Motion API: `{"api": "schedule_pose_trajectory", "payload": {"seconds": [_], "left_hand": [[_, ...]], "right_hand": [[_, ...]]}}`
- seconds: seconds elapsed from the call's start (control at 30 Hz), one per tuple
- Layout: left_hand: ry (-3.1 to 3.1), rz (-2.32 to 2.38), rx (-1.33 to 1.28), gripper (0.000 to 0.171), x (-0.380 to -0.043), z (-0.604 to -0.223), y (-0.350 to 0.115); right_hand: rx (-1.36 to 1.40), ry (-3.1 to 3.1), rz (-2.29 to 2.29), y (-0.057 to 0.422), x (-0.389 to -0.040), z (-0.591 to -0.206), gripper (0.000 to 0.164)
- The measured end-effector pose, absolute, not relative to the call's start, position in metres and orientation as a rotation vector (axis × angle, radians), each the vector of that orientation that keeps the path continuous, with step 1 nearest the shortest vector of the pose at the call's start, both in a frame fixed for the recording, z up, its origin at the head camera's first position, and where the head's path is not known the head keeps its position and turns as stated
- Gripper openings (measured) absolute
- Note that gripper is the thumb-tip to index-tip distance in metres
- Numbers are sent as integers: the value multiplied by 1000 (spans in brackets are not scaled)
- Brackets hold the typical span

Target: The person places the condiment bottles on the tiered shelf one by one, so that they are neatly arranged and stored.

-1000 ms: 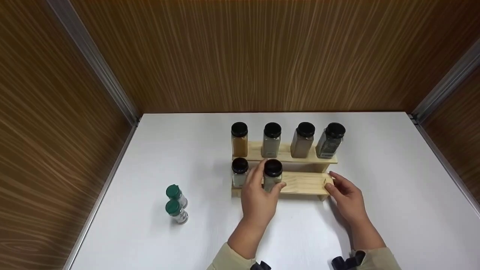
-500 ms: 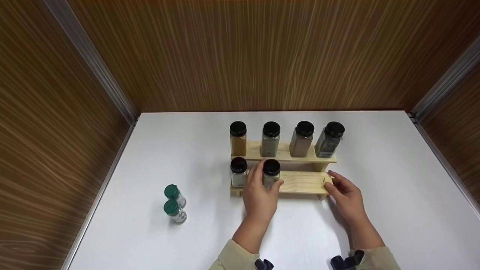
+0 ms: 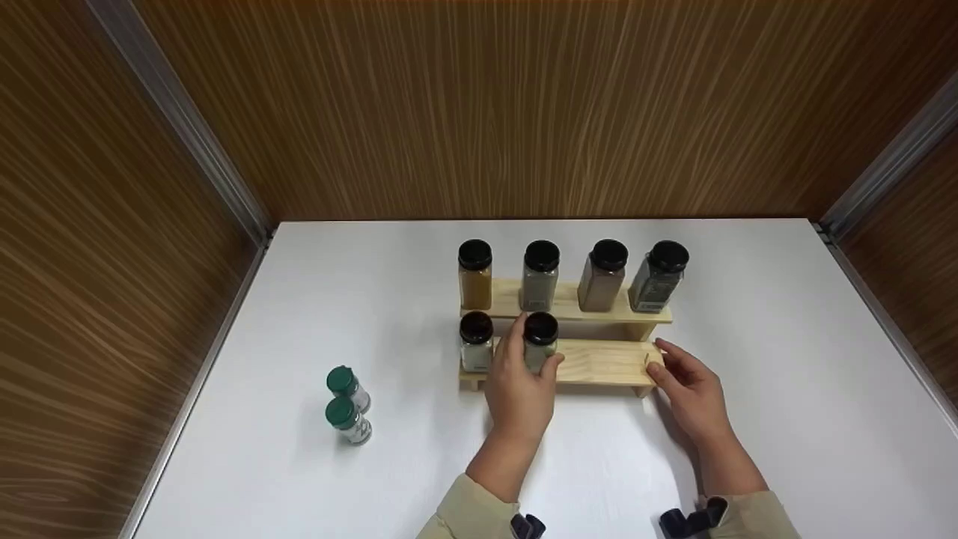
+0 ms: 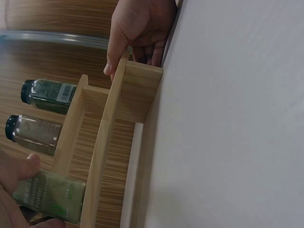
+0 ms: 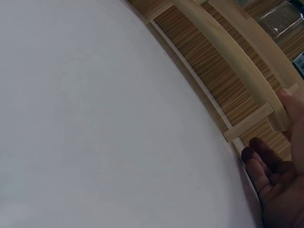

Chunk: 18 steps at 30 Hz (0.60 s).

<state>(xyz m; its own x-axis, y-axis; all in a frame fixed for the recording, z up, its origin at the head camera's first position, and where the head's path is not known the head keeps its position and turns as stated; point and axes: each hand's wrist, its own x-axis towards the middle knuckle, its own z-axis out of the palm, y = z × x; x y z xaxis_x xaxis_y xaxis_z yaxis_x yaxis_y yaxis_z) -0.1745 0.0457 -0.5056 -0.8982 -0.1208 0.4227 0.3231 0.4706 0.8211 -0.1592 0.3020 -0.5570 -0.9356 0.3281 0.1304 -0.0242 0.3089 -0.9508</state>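
Note:
My left hand point(image 3: 520, 393) holds a clear spice jar point(image 3: 539, 356) with a black lid, thumb on one side and fingers round the other. In the left wrist view this seasoning powder jar point(image 4: 54, 195) has its base right at the lower shelf. My right hand point(image 3: 692, 393) grips the right end of the two-tier wooden spice rack point(image 3: 606, 363), thumb on the lower board, as the right wrist view also shows. Left of the held jar, another black-lidded jar point(image 3: 477, 353) stands on the same tier.
On the upper tier stand several black-lidded jars, from an orange-brown one point(image 3: 476, 288) to a dark-leaf one point(image 3: 655, 288) leaning right. Two small green-capped shakers point(image 3: 352, 423) are on the white table point(image 3: 247, 449) to the left. Wood-grain panels point(image 3: 479, 112) enclose the back and sides.
The jar in my left hand has shifted very slightly toward the back of the lower shelf. My right hand stays on the rack's end. The head view has drifted a little.

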Motion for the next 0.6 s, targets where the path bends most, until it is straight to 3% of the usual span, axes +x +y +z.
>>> {"api": "schedule_pose_trajectory", "payload": {"seconds": [0.37,0.6], "left_hand": [[-2295,-1426,-182,83,-167,-504,43],[-2251,-1315,-328,92,-148,-491,33]], "right_hand": [[-261,-2263,1685,300,-159,-558,45],[-294,-2285,1668,300,-159,-556,44]]}}
